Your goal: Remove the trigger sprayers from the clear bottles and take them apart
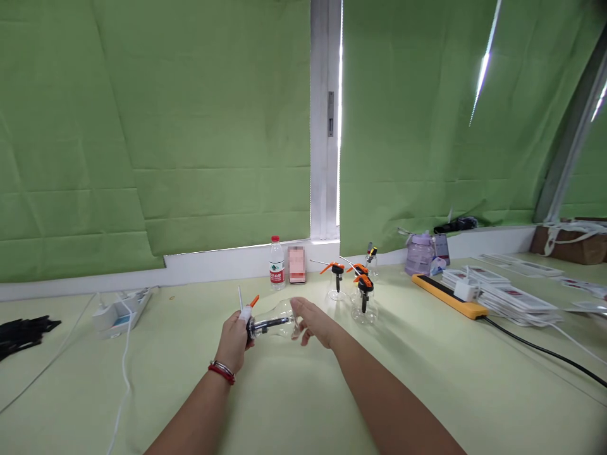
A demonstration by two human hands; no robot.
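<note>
The left hand (233, 341) had its fingers clamped on a clear bulbous bottle's (277, 319) half-hidden black-and-orange spray head (249, 327); the right hand (315, 321) cupped its base, fingers apart.

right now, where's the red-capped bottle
In the head view, the bottle stands left of centre, at the back of the table, left of the phone.
</note>
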